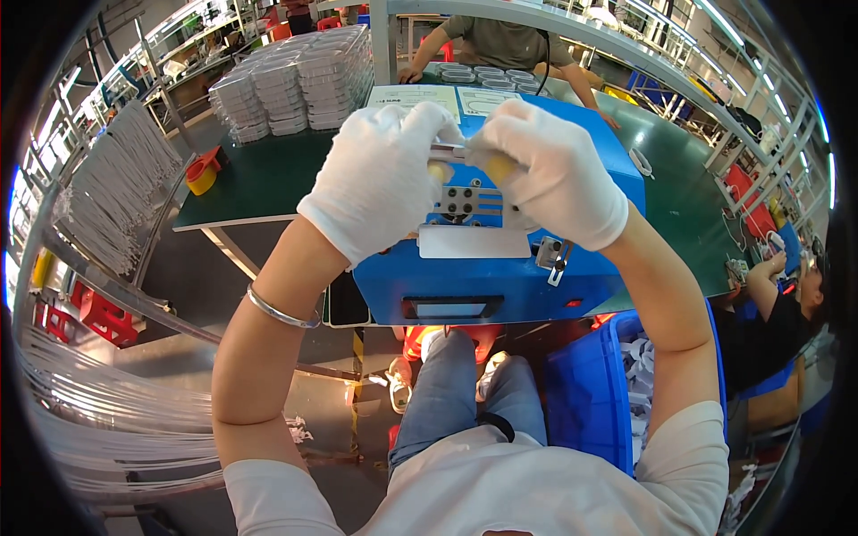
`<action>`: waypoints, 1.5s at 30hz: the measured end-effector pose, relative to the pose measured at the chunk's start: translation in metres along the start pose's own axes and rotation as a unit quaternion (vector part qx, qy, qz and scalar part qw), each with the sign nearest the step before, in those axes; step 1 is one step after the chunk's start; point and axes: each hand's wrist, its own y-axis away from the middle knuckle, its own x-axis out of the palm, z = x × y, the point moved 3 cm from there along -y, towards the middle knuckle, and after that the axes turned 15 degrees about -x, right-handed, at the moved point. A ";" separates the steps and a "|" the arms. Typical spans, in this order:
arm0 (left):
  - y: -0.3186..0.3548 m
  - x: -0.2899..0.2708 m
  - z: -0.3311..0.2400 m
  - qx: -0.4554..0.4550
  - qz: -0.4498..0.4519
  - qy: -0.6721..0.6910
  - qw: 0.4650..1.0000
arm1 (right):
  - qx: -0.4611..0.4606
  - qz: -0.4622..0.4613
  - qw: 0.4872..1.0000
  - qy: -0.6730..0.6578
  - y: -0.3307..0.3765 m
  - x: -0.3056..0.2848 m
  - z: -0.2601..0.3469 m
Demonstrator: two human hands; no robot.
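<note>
Both my hands wear white gloves, with yellow showing at the fingertips. My left hand (pixel 380 183) and my right hand (pixel 556 174) meet above a blue bench machine (pixel 384 290), thumbs and fingers pinched together. A small whitish strip-like piece (pixel 450 152) spans the gap between them; its ends are hidden by the gloves and I cannot tell its kind. Just below the fingers is a slotted metal plate (pixel 487 198) with dark screws. A white panel (pixel 474 242) sits in front of it, and a small display (pixel 452 308) is on the machine's front.
Stacked clear plastic trays (pixel 326 80) stand at the table's far left, near a red-and-yellow tape dispenser (pixel 205 171). White cords hang on a rack (pixel 116 183) at left. A blue bin (pixel 585 393) with white scraps is by my right leg. Across the table sits a person (pixel 505 40).
</note>
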 end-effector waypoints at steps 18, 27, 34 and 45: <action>0.047 -0.009 0.008 -0.146 -0.267 0.023 0.952 | 0.315 0.016 0.853 -0.415 0.018 0.013 -0.028; 0.085 0.026 -0.005 -0.226 -0.127 0.336 0.906 | 0.276 0.099 0.860 -0.418 0.019 0.008 -0.028; 0.116 0.082 -0.027 -0.495 0.027 0.626 0.602 | 0.141 0.129 0.964 -0.185 0.011 -0.003 -0.020; 0.104 0.026 -0.060 -0.252 0.009 0.647 0.720 | 0.160 0.046 0.970 -0.177 0.006 -0.072 0.001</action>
